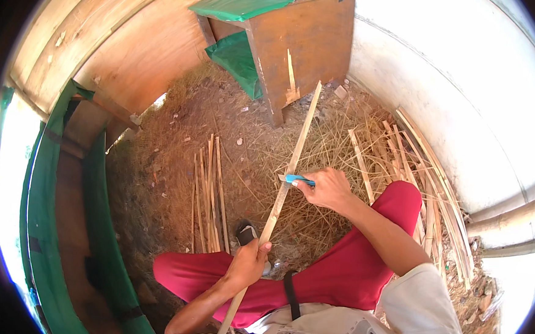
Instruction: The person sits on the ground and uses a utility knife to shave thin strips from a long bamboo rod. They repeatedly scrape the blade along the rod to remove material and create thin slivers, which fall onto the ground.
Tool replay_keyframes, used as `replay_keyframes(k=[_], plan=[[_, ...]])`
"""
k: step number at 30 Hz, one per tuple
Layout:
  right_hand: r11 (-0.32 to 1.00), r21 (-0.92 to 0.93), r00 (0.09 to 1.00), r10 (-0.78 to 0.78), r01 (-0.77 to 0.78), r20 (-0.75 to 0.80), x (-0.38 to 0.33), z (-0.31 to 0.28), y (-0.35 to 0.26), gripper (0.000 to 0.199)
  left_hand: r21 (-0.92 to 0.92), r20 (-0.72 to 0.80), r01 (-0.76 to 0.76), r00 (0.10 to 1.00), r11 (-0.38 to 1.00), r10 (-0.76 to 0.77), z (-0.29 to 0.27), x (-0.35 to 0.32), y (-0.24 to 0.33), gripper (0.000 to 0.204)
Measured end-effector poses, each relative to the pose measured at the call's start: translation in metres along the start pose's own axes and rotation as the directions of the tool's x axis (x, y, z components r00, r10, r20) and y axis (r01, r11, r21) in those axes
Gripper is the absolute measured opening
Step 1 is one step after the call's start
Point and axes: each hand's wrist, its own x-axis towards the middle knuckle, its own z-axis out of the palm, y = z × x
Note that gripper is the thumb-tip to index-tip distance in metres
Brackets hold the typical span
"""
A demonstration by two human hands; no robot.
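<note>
A long, pale bamboo strip [305, 123] slants from my lap up toward the wooden cabinet. My left hand [246, 265] is closed around its lower part, above my red-trousered leg. In my right hand [327, 189] is a blue utility knife [298, 180], gripped with the fingers closed around its handle. The knife's short blade lies against the strip near its middle, or just over it; I cannot tell which. Curly shavings [313, 225] lie on the ground below the strip.
Several bamboo strips [207, 194] lie at the left, and a larger bundle [442, 208] by the right white wall. A brown cabinet [308, 47] with a green top stands ahead. A green-edged bench [53, 215] curves along the left. My shoe [246, 232] is below the strip.
</note>
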Motion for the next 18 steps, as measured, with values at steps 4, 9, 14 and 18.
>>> replay_keyframes(k=[4,9,14,18], plan=[[1.0,-0.008,1.0,0.005,-0.005,0.014,-0.004,0.007,-0.009,0.042,0.048,-0.01,-0.007,1.0,0.999,0.007,-0.006,-0.016,-0.003,0.041],[0.94,0.027,0.928,0.332,-0.341,0.171,0.012,-0.012,0.0,0.046,0.017,0.002,0.043,0.999,0.999,-0.043,-0.002,-0.035,-0.001,0.039],[0.947,-0.077,0.915,0.32,-0.311,0.246,0.029,-0.014,0.026,0.047,0.024,0.078,0.12,0.99,0.992,-0.122,-0.017,-0.069,0.008,0.035],[0.908,-0.13,0.878,0.419,-0.398,0.231,0.035,-0.017,0.042,0.048,0.03,0.085,0.148,0.985,0.989,-0.15,-0.009,-0.098,0.004,0.036]])
